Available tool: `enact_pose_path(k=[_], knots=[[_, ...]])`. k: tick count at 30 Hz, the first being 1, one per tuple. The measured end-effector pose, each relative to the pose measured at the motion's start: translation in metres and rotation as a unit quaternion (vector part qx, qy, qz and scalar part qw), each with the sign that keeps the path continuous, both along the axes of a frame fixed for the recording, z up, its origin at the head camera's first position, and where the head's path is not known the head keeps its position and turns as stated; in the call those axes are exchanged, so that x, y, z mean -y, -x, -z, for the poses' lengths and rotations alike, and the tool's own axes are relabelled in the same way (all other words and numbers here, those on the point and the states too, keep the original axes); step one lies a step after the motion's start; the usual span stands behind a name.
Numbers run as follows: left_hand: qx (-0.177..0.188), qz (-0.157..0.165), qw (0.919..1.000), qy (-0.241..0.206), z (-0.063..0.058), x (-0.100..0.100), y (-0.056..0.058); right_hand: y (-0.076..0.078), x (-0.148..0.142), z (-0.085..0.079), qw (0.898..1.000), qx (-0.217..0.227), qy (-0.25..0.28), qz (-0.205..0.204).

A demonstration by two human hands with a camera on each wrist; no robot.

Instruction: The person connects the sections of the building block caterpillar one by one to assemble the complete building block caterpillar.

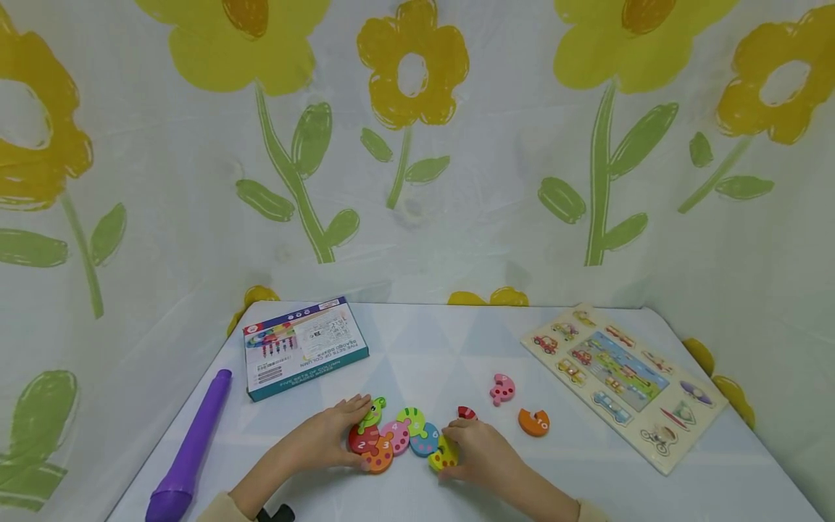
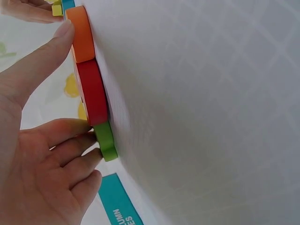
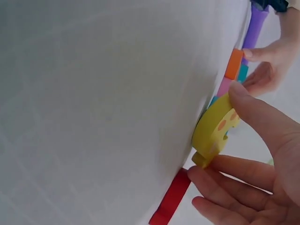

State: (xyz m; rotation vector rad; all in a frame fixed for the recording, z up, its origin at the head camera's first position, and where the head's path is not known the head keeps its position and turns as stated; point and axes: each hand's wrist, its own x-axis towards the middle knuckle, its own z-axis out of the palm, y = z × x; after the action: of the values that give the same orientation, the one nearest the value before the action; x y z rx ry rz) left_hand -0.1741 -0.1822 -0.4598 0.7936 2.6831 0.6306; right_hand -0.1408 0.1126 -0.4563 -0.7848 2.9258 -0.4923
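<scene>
My left hand (image 1: 320,441) holds one end of a caterpillar number puzzle, thumb on the orange piece (image 2: 80,35) and fingertips against the green head piece (image 2: 106,140). Between them sits the red piece (image 1: 362,439) marked 2. Pink (image 1: 395,438), light green (image 1: 412,416) and blue (image 1: 426,440) pieces curve on toward the right. At that end my right hand (image 1: 485,453) pinches a yellow spotted puzzle piece (image 3: 213,133) between thumb and fingers; it is tilted in the right wrist view. A red piece (image 3: 171,199) lies just beyond those fingers, partly hidden in the head view.
A loose pink piece (image 1: 502,389) and an orange piece (image 1: 535,423) marked 10 lie to the right. Farther right is a wooden vehicle puzzle board (image 1: 652,442). At back left is a flat box (image 1: 306,348), with a purple stick-shaped object (image 1: 194,449) along the left edge.
</scene>
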Motion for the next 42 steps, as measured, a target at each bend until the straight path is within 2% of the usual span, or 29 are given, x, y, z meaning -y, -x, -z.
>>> enact_pose_path(k=[4,13,20,28,42], knots=[[0.003,-0.002,1.0,-0.001,0.0,0.0,0.0,0.0,0.0,0.0,1.0,0.007,-0.005,0.001],[0.011,-0.005,0.9999,-0.003,0.0,-0.001,-0.001,0.003,-0.013,0.002,0.996,0.072,0.039,-0.033],[0.011,-0.006,0.9999,-0.001,0.001,-0.001,-0.001,0.002,-0.013,0.001,0.998,0.048,0.032,-0.04],[0.013,-0.006,0.9999,0.0,0.001,-0.001,0.0,0.003,-0.013,-0.002,0.996,0.068,0.022,-0.047],[0.01,-0.006,0.9999,-0.002,0.001,0.0,0.0,0.001,-0.016,-0.002,0.998,0.045,0.033,-0.028]])
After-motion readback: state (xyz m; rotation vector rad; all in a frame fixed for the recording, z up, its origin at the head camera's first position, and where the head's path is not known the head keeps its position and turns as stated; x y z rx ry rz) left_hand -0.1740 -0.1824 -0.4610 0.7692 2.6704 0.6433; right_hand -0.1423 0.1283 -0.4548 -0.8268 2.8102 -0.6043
